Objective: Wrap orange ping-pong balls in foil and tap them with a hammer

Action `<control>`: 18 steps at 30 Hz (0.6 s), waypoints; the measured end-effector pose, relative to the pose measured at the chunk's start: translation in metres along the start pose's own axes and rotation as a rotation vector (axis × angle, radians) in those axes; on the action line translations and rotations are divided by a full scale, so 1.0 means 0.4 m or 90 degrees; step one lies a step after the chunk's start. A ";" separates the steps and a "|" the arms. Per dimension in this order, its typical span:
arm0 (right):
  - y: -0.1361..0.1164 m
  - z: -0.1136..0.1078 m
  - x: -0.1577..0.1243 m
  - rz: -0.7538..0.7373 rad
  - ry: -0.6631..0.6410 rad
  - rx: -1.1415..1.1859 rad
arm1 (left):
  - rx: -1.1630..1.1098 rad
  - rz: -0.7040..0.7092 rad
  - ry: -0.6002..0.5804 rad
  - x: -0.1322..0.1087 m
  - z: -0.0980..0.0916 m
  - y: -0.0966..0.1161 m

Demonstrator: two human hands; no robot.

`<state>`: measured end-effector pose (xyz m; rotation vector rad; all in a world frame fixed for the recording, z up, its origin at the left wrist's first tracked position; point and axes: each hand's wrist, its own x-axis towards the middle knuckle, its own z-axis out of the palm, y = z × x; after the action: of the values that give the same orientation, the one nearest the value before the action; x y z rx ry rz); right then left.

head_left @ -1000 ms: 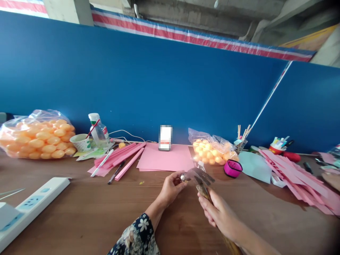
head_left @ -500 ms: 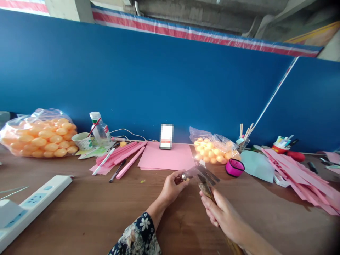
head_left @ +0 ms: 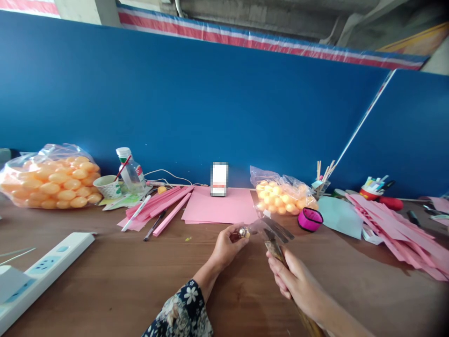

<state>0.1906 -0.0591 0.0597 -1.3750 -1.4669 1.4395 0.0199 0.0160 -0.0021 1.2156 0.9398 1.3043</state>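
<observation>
My right hand [head_left: 289, 269] is wrapped round the wooden handle of a claw hammer [head_left: 274, 245]. The hammer's metal head lies to the upper left of that hand; its claw points right and its other end, blurred, points towards my left hand. In my left hand [head_left: 226, 245], fingers and thumb pinch a small shiny round metal piece [head_left: 243, 232] with a golden glint at its edge. What exactly it is, I cannot make out. A narrow gap seems to lie between this piece and the hammer head. Both hands are above the brown table [head_left: 168, 285].
Pink sheets [head_left: 217, 208] and a phone [head_left: 219, 180] stand ahead. Left are a bag of orange balls [head_left: 56, 185], a bottle [head_left: 131, 173], a paper cup [head_left: 108, 188] and a power strip [head_left: 42, 269]. Right are another ball bag [head_left: 280, 199], a magenta band [head_left: 310, 220] and pink strips [head_left: 396, 238].
My right hand and the hammer have shifted slightly to the right, a little away from my left hand. The left hand keeps its pinch on the shiny piece.
</observation>
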 end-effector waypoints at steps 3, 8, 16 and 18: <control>0.002 0.008 0.001 0.010 -0.004 0.004 | -0.011 0.006 -0.008 -0.002 0.004 0.004; 0.007 0.013 0.002 0.019 -0.010 0.001 | -0.027 0.004 -0.034 -0.004 0.008 0.005; 0.003 0.008 0.000 0.003 -0.004 0.004 | 0.000 -0.001 0.003 -0.004 0.007 0.012; 0.008 0.010 0.001 0.004 -0.009 -0.002 | -0.013 -0.003 -0.006 -0.004 0.007 0.012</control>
<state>0.1875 -0.0602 0.0558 -1.3759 -1.4756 1.4535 0.0216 0.0137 0.0027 1.2022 0.9194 1.3006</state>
